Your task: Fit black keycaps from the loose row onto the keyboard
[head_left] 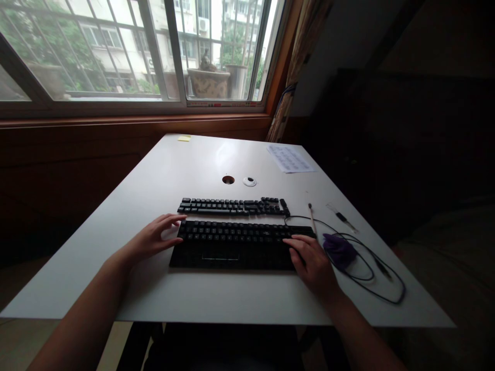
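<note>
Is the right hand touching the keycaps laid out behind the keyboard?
Apart. The head view shows the right hand at the right side of the keyboard, with white desktop between that hand and the keycaps.

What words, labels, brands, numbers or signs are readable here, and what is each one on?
No text is readable.
Paper: rows of print or writing, too blurred to read.
Keyboard: faint marks on some keys, too small to read.
Loose keys: any markings are too small to read.
Window frame: red marks along the bottom, too small to read.
</note>
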`<state>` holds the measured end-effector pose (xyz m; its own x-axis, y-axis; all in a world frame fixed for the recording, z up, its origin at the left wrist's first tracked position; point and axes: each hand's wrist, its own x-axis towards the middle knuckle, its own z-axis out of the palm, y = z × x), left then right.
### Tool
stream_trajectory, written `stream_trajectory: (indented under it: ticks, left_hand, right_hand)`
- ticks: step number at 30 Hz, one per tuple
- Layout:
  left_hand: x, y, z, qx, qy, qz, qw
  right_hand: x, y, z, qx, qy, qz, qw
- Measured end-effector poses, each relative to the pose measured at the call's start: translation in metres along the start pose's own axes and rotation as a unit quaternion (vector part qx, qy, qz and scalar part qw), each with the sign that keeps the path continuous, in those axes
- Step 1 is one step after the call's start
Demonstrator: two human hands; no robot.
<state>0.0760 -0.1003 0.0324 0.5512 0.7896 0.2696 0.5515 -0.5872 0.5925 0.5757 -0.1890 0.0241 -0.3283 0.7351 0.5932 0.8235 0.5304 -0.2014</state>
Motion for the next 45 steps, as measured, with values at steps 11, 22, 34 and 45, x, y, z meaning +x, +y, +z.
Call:
stream_trajectory:
  ticks: [11,22,34,45]
  left_hand:
    - [-0.002,-0.008,-0.002,-0.045,-0.011,0.008,0.999]
    - [-0.001,-0.003,-0.003,-0.038,-0.02,0.009,0.999]
    - [-0.003,0.005,-0.005,-0.057,-0.037,-0.026,0.997]
    - [-0.001,0.018,-0.007,-0.012,-0.018,-0.016,1.0]
  right_hand:
    - [0.0,0.0,0.0,0.012,0.008,0.014,1.0]
    - [0.0,0.001,0.0,0.009,0.01,0.012,1.0]
    - [0.011,0.005,-0.004,0.033,0.027,0.024,0.999]
    - [0.112,0.054,0.023,0.021,-0.035,0.043,0.998]
